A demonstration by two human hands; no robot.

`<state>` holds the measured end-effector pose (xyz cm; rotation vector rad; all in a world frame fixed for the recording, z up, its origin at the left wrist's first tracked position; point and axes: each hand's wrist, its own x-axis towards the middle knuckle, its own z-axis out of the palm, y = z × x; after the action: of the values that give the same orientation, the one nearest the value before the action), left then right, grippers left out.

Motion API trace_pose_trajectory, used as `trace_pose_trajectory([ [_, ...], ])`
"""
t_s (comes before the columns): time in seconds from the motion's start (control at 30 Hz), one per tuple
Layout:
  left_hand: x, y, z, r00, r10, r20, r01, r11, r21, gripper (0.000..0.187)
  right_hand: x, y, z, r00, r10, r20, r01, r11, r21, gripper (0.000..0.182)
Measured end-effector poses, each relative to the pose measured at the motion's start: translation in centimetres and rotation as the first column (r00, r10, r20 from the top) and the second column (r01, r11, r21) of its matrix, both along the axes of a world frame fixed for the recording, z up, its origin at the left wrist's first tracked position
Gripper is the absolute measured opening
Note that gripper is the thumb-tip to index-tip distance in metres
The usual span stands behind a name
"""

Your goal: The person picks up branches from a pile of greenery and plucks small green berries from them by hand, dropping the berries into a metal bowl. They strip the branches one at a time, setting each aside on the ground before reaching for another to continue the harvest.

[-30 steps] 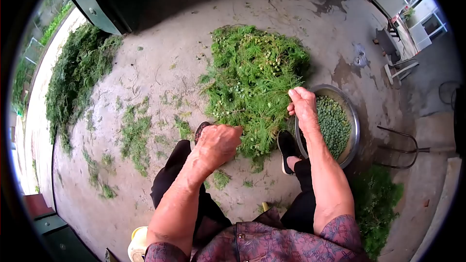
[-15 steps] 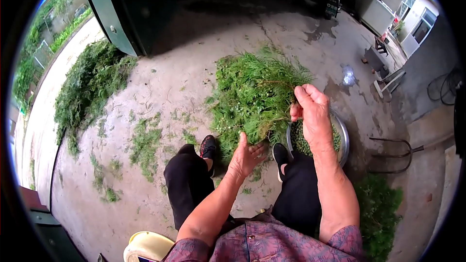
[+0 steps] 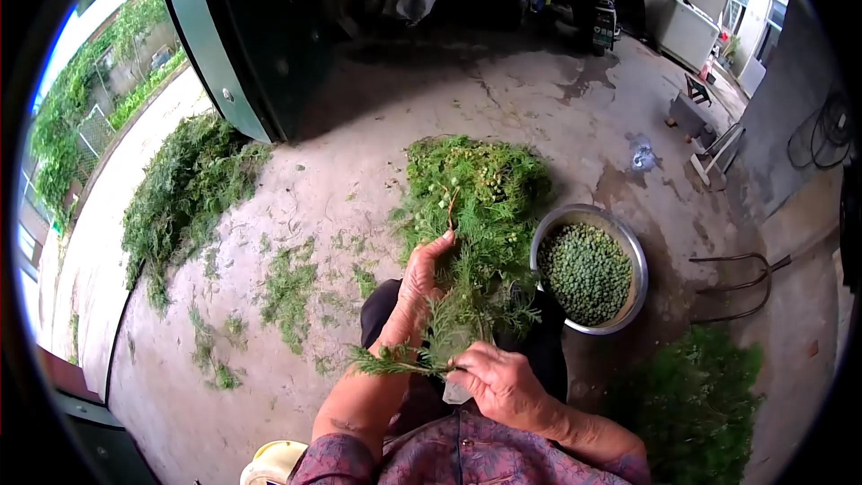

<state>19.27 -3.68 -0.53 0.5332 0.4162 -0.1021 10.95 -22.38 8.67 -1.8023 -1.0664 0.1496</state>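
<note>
My left hand [image 3: 420, 274] is closed with its thumb up, pinching a thin brown twig [image 3: 452, 208] that bears a few round green cones. Lower and to the right, my right hand [image 3: 505, 384] is closed on the stem of a flat-leaved evergreen sprig [image 3: 404, 363], whose leafy end points left across my left forearm. Just beyond both hands lies a heap of cut evergreen branches [image 3: 485, 180] with cones among the leaves. To the right, a metal basin [image 3: 639, 274] holds many small green cones [image 3: 584, 274].
A darker branch pile [image 3: 184, 193] lies at the left beside the green door [image 3: 211, 36], and another pile [image 3: 696, 395] at lower right. A pitchfork [image 3: 768, 278] rests by the right wall. Loose leaf scraps [image 3: 287, 296] dot the concrete floor. A yellowish container [image 3: 272, 462] is behind my left side.
My right hand has come from above the basin down toward my lap with a sprig in it. My left hand has risen slightly and closed on a twig. The view has shifted.
</note>
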Motion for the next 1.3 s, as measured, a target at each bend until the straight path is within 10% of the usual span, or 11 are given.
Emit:
trace_pose_trajectory([
  [0.3,-7.3,0.9,5.0,0.980,0.128,0.152,-0.179,0.902,0.392,0.015,-1.0,0.5,-1.7,0.908,0.362,-0.212,-0.371,0.929,0.000,0.028],
  [0.37,-8.7,0.8,4.6,0.976,0.117,0.185,-0.184,0.894,0.408,0.014,-0.8,0.4,-0.9,0.878,0.243,-0.413,-0.237,0.969,0.068,0.018],
  [0.63,-10.8,-3.4,4.9,0.979,-0.013,0.202,-0.122,0.757,0.642,0.023,2.8,0.5,-1.6,0.928,-0.212,-0.306,0.297,0.918,0.264,0.010],
  [0.87,-8.2,-7.1,3.4,0.964,0.033,0.265,-0.145,0.899,0.414,0.021,4.6,-0.5,-3.3,0.908,-0.312,-0.280,0.390,0.874,0.290,0.015],
  [1.3,-4.7,-8.7,2.7,0.975,-0.031,0.220,-0.094,0.839,0.535,0.018,8.2,-2.2,-4.5,0.888,-0.395,-0.237,0.445,0.869,0.216,0.025],
])
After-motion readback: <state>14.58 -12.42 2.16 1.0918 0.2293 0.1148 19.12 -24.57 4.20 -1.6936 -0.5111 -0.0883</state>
